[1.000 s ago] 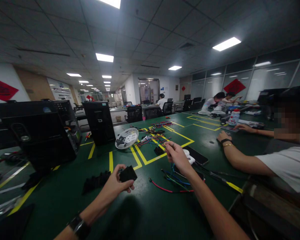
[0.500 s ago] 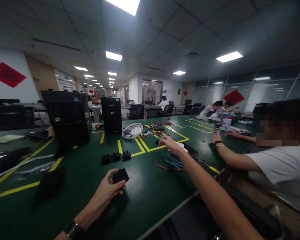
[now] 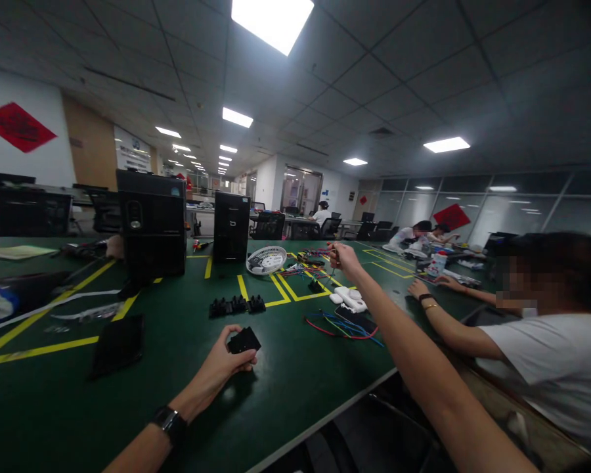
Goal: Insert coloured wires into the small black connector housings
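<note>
My left hand (image 3: 236,351) is closed around a small black block-shaped part (image 3: 245,341), held above the green table (image 3: 295,387). The part's exact kind does not show. My right hand (image 3: 345,259) is raised over the far wires, its fingers pinched together. Something thin and dark seems to hang below those fingers, too small to name. Under the right forearm lie loose red, green and blue wires (image 3: 342,323), a dark flat slab (image 3: 357,318) and white rounded pieces (image 3: 349,298). Just left of them sits a small black part (image 3: 316,286).
Black parts (image 3: 236,305) stand in a row beyond my left hand. Behind them are a white basket (image 3: 266,260) and two black computer cases (image 3: 152,223) (image 3: 231,226). A dark flat piece (image 3: 117,347) lies left. A co-worker's arm (image 3: 448,325) rests on the table at right.
My right hand has risen and moved away from the small black part, which now shows on the table. My left hand still holds its black part. The whole view has shifted slightly.
</note>
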A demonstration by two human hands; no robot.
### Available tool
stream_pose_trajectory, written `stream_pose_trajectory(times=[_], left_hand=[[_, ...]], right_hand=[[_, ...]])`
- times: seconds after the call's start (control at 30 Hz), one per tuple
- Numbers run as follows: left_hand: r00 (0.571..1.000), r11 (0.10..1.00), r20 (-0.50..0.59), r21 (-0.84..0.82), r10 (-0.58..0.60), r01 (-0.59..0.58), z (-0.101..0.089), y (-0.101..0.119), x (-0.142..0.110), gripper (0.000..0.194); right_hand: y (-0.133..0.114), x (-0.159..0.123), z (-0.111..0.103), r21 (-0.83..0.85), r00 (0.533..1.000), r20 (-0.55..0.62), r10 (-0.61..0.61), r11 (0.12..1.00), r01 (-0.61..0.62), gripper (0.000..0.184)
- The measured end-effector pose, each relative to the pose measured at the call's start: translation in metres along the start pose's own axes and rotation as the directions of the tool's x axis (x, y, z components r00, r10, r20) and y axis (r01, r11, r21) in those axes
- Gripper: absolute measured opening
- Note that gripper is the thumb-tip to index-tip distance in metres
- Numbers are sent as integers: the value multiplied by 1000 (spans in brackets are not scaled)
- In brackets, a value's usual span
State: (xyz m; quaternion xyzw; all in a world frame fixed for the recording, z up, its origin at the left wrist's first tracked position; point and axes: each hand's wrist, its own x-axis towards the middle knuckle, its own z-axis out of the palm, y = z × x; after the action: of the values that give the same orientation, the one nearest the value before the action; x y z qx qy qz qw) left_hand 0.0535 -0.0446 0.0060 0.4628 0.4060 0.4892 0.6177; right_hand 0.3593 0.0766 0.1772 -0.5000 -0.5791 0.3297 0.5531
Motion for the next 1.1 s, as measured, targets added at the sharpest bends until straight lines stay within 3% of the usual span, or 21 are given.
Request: stream_pose_trajectory(times=[0.1,0.2,0.33,0.47,0.6,0.7,0.83,0.93,1.1], left_hand=[[999,998,8,61,35,-36,0,-6,3,75],[997,988,-24,142,68,-64,-2,-17,12,76],[997,983,-22,170,73,-69,-5,-25,16,76],[1000,980,6,196,24,-25,-8,-18,12,76],[999,986,35,167,-20,13,-8,-12,11,74],[1000,984,10,177,14,-15,-7,-10,9,67],[997,991,-9,115,75,-73,-5,-8,8,64],[998,998,17,-30,57,-57,-3,-5,6,67],[994,996,109,-85,28,-18,-4,0,0,65]], right_hand=[[-6,-20,-5,-438,998,58,-32,897,54,29],[16,-43,-7,-766,997,66,-33,639,72,24],[68,-59,-17,-940,997,63,46,338,44,22],[106,-62,-27,-976,988,112,110,199,88,31],[116,-65,-25,-974,981,183,65,151,172,40],[116,-73,-15,-925,938,346,26,178,336,47],[119,-79,4,-837,855,518,23,217,501,24],[118,-76,8,-836,855,519,22,219,502,16],[105,-60,-9,-889,906,421,30,209,406,33]])
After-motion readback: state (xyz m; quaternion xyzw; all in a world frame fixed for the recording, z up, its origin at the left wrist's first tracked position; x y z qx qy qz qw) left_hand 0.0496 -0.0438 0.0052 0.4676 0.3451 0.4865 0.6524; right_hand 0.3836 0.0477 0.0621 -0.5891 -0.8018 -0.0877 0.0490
